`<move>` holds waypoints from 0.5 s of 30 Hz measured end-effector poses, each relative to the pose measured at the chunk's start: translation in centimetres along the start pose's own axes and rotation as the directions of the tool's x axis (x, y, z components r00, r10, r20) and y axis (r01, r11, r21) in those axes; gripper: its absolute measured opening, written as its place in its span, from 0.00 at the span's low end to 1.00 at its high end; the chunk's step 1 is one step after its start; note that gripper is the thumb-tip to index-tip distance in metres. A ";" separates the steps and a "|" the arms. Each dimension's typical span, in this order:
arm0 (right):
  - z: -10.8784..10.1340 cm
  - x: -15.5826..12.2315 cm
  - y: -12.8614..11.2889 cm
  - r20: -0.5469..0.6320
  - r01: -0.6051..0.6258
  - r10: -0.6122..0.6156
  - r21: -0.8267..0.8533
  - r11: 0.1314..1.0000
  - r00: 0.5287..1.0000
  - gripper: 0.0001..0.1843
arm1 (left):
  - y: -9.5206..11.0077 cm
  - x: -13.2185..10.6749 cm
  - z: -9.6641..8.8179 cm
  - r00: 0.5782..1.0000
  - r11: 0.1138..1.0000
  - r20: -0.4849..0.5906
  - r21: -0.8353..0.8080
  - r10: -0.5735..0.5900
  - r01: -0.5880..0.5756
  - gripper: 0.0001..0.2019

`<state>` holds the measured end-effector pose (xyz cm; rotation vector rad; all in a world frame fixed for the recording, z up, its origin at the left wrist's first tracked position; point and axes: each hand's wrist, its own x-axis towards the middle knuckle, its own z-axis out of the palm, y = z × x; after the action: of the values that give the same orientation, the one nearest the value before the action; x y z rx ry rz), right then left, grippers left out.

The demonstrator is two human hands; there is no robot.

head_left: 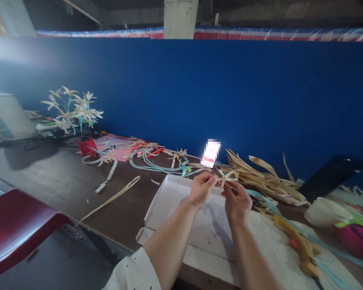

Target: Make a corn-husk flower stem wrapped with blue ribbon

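Note:
Over a shallow white cardboard box (177, 197), both hands are raised close together at a small pale flower (228, 176) with narrow petals that look like dried husk. My left hand (203, 187) pinches one edge of it between thumb and fingers. From below and to the right, my right hand (237, 199) grips the flower near its base, where the fingers hide part of it. Beyond the hands lies a heap of dry tan husks (260, 177). A bright phone-like screen (211, 153), blurred out, stands upright against the blue panel.
A yellow glue gun (299, 241) lies on the right beside a whitish bowl (326, 211). Coiled pale-blue tubing (153, 163) and red strips cover the table's back. A bunch of finished husk flowers (75, 108) stands at left. A red chair (21, 225) is at the near left.

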<state>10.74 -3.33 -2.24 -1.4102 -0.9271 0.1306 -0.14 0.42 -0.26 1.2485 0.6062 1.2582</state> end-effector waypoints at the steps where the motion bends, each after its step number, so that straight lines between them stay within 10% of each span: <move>1: 0.0 0.0 -0.1 -0.004 -0.001 0.001 -0.004 1.000 1.000 0.18 | 0.1 -0.1 0.0 1.000 1.000 0.002 0.004 0.003 -0.003 0.17; 15: 0.0 0.0 -0.2 0.025 0.011 -0.011 -0.027 1.000 1.000 0.18 | 0.2 -0.1 0.1 0.999 0.999 -0.028 -0.018 0.035 -0.036 0.16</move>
<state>10.60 -3.38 -2.08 -1.4310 -0.9600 0.1281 -0.18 0.29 -0.10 1.2331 0.5935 1.3099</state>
